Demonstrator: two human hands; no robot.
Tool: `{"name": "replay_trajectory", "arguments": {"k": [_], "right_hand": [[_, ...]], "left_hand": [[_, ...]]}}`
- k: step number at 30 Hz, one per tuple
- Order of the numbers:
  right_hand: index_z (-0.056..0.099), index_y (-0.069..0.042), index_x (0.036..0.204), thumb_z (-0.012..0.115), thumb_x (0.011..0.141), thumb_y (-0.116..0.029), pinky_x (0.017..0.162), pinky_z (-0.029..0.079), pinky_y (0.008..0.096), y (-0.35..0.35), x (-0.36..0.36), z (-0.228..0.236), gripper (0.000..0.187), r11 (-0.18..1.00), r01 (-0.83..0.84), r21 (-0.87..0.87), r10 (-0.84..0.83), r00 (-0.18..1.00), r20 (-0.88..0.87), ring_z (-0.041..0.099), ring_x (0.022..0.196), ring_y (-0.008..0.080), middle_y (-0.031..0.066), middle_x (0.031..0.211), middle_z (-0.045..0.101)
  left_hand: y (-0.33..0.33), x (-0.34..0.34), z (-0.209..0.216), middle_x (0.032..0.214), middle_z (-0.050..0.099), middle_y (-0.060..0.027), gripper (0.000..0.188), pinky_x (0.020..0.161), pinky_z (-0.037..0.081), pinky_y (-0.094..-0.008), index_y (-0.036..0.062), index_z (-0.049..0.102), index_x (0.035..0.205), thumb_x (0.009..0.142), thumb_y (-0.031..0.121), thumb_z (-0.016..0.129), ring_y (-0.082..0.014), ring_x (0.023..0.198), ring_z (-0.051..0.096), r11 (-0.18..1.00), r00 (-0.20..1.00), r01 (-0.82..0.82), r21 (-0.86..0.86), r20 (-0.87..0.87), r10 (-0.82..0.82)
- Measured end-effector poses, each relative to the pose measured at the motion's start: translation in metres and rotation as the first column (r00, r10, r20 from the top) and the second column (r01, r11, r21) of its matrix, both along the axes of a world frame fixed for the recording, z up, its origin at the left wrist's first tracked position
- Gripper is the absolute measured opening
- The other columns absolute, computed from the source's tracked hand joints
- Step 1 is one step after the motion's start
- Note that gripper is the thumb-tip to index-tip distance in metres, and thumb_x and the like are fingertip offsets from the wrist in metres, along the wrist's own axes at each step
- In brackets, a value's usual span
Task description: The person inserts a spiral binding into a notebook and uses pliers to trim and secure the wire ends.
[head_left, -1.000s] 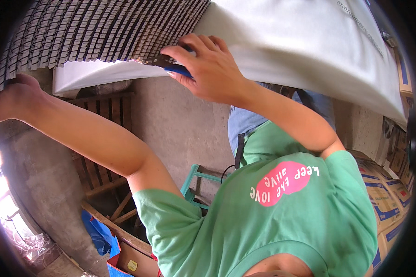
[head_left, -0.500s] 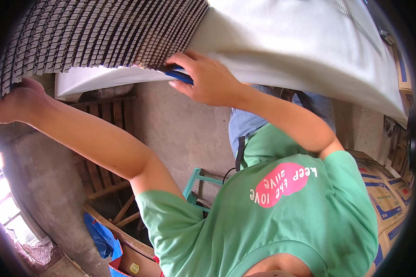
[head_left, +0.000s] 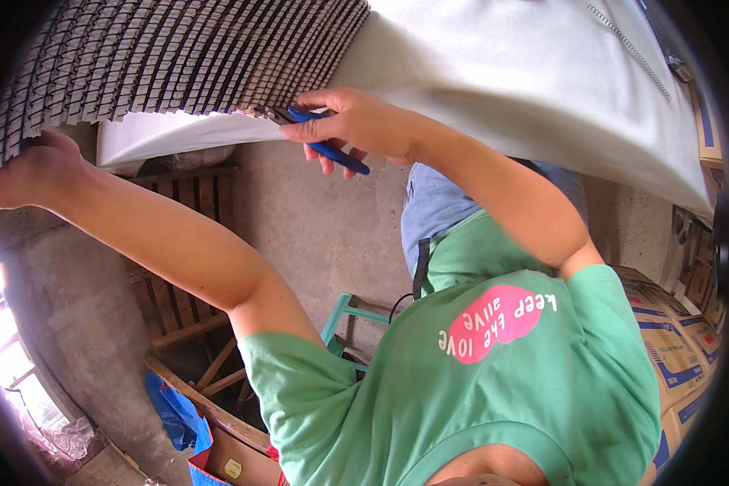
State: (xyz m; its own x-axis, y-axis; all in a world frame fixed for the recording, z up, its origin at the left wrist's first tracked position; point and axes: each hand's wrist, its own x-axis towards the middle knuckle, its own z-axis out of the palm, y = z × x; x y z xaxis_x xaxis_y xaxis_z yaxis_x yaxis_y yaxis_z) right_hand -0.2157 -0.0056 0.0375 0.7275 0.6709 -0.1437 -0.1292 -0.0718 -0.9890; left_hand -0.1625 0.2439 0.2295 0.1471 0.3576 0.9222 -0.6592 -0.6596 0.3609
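Note:
A dark mesh sheet (head_left: 178,61) with rows of small pale rectangles lies across the far left of a white-covered table (head_left: 494,73), its ragged near edge facing me. My right hand (head_left: 364,121) holds blue-handled pliers (head_left: 332,152). Their metal jaws meet the sheet's near edge, by its brownish corner. The handles are spread somewhat, one along the thumb and the other crossing the fingers. At the far left, my left hand (head_left: 36,170) is curled at the sheet's edge and grips it; most of its fingers are hidden in shadow and by the mesh.
A metal chain (head_left: 624,49) lies at the table's far right. Below are a wooden pallet (head_left: 206,202), a teal stool (head_left: 336,320) and a blue-edged bag (head_left: 206,454). Cardboard boxes (head_left: 672,356) are stacked at the right. A bright window (head_left: 16,356) is at the left.
The pliers have turned in my right hand, and their handles have spread and show more fully. My right fingers now reach below them. The left hand has barely shifted.

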Motion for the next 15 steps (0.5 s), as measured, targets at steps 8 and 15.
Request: {"name": "replay_trajectory", "arguments": {"k": [8, 15], "right_hand": [[0.057, -0.016, 0.111, 0.068, 0.077, -0.026, 0.086, 0.039, 0.0490, 0.009, -0.013, -0.022, 0.037, 0.829, 0.555, 0.065, -0.303, 0.349, 0.887, 0.055, 0.103, 0.0268, 0.0072, 0.108, 0.056], [0.055, -0.016, 0.113, 0.067, 0.080, -0.025, 0.079, 0.043, 0.0467, 0.016, -0.010, -0.016, 0.037, 0.883, 0.469, -0.033, -0.244, 0.516, 0.821, 0.058, 0.096, 0.0255, 0.0078, 0.101, 0.058]], "left_hand": [[0.002, 0.000, 0.007, 0.122, 0.055, -0.0080, 0.041, 0.090, 0.051, -0.0350, 0.0041, 0.054, 0.116, 0.085, 0.030, 0.045, -0.0204, 0.104, 0.058, 0.988, 0.988, 0.151, -0.017, 0.014, -0.151], [0.005, 0.000, 0.006, 0.123, 0.055, -0.0089, 0.040, 0.089, 0.050, -0.0336, 0.0035, 0.054, 0.116, 0.086, 0.029, 0.045, -0.0197, 0.105, 0.057, 0.996, 0.996, 0.089, 0.017, 0.021, -0.089]]}}
